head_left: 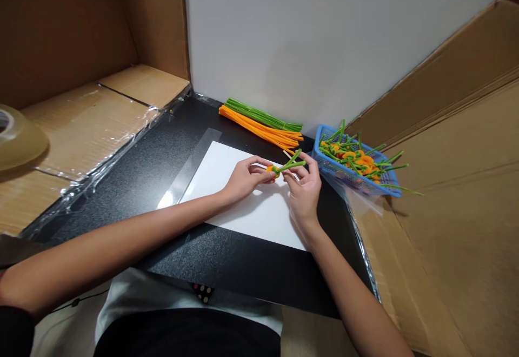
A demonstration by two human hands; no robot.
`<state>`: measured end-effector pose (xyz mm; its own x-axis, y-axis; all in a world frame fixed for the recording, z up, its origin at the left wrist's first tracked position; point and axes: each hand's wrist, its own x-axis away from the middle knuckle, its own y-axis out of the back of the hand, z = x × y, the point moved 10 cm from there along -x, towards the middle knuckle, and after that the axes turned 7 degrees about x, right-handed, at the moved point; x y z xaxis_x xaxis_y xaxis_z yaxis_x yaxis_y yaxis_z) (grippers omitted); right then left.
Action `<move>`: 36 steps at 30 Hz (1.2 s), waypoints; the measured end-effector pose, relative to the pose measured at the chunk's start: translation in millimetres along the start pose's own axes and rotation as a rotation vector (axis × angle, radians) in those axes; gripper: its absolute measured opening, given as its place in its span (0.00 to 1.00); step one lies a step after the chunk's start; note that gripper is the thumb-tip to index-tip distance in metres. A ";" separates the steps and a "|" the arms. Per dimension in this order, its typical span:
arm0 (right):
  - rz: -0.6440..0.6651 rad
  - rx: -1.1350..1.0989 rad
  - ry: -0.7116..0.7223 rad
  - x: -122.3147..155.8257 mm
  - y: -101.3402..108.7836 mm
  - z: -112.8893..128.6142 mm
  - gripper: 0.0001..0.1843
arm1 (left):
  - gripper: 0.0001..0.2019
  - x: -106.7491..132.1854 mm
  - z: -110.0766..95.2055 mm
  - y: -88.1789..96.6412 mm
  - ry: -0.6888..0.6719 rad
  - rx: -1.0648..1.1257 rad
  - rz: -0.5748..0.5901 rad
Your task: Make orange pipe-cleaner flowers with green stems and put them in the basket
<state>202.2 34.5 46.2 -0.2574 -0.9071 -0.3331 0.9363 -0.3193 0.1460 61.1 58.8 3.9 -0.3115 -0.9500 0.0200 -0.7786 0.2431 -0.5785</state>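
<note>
Above a white sheet of paper (227, 184), my left hand (247, 178) pinches a small pipe-cleaner piece (275, 171) with a curled orange part and a green twist around it. Two green ends stick out of it to the right, toward my right hand (303, 186). The thumb and a finger of that hand are closed at the green ends, close to the twist. A thin pale tip (287, 154) shows by the right fingers; what it belongs to is hidden.
Bundles of green pipe cleaners (263, 114) and orange pipe cleaners (259, 129) lie along the wall. A blue basket (336, 170) at the right holds several orange-and-green pieces. A tape roll (24, 143) rests on cardboard at the left. Cardboard walls (458, 184) flank the black table (162, 146).
</note>
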 end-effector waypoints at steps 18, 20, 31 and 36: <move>0.129 0.087 0.060 -0.8 -8.7 13.8 0.21 | 0.13 -1.8 -6.8 -11.7 -0.028 -0.112 0.128; 0.156 0.095 0.075 -0.7 -10.3 17.6 0.19 | 0.13 -1.6 -6.9 -12.9 -0.024 -0.103 0.151; 0.368 0.313 0.260 3.3 -26.3 41.9 0.15 | 0.16 -1.2 -11.4 -13.0 -0.093 -0.160 0.207; 0.259 0.196 0.192 -0.6 -16.3 28.8 0.19 | 0.14 -3.1 -8.9 -9.0 -0.080 -0.141 0.171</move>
<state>180.2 32.4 70.9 0.0492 -0.9027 -0.4274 0.8961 -0.1491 0.4181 64.3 61.3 16.3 -0.4058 -0.9037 -0.1366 -0.7883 0.4217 -0.4480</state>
